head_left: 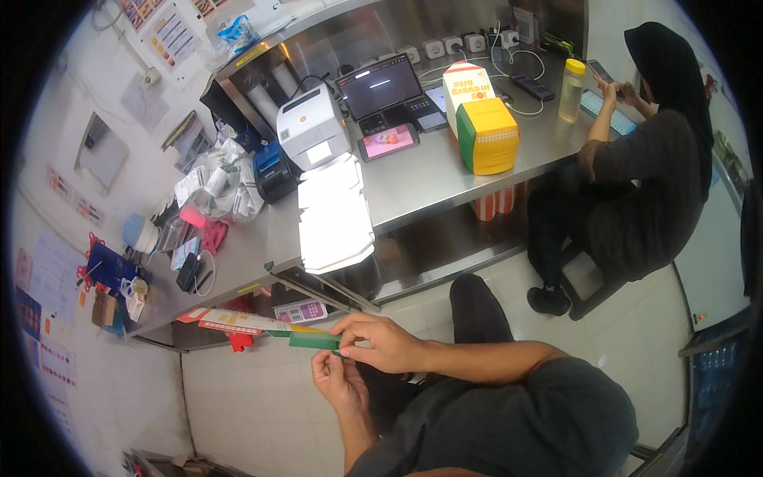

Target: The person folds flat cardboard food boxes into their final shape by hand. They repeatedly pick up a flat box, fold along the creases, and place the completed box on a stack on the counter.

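A flat, unfolded cardboard box blank [262, 327], green at the near end and white, red and yellow farther left, is held in front of me over the floor. My right hand [380, 342] pinches its green end from above. My left hand [338, 380] grips the same end from below. A stack of white flat blanks [334, 219] lies on the steel counter just beyond. A folded yellow, green and white box [486, 131] stands farther back on the counter.
The steel counter [413, 179] carries a white label printer [311, 127], a tablet on a stand [380, 89], a small screen [388, 143], a clear bottle [571, 89] and plastic bags [222, 183]. Another person in dark clothes [644, 175] sits at the right end.
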Demonstrator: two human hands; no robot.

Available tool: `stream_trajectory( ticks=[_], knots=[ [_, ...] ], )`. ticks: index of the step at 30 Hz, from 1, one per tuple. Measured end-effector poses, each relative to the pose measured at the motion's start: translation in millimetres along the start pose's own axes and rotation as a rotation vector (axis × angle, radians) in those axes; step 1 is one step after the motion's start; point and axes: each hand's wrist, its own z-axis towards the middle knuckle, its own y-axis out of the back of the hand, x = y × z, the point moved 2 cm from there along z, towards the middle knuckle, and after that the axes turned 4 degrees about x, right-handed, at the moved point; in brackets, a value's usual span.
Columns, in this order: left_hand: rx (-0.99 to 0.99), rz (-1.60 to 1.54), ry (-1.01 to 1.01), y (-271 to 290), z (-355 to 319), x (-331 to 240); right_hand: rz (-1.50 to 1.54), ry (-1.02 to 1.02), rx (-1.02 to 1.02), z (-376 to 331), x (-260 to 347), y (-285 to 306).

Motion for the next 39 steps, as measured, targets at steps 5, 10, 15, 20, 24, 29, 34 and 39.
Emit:
stream_trajectory(
  ticks=[5, 10, 15, 20, 24, 29, 34, 39],
  knots=[
    [0.005, -0.063, 0.023, -9, -1, 0, -0.086, 0.072, 0.037, 0, -5, 2],
    [-0.004, -0.132, 0.112, -20, -4, -1, -0.133, -0.024, 0.093, -2, -14, 3],
    [-0.1, 0.142, 0.313, -15, -12, -3, -0.407, -0.134, 0.211, -6, -25, 6],
    [-0.131, 0.469, 0.345, 0, -16, 2, -0.396, -0.249, 0.321, -13, -32, 3],
    [-0.006, 0.561, 0.279, 2, -23, 10, -0.397, -0.123, 0.171, -10, -25, -1],
    [0.092, 0.743, 0.104, 6, -15, 9, -0.292, -0.16, 0.141, -9, -18, -2],
    [-0.091, 0.033, 0.124, 6, -6, 10, -0.448, -0.037, 0.215, -12, -26, -10],
    [-0.204, 0.05, 0.115, 3, 1, 7, -0.572, 0.108, 0.118, -15, -31, -12]
  ],
)
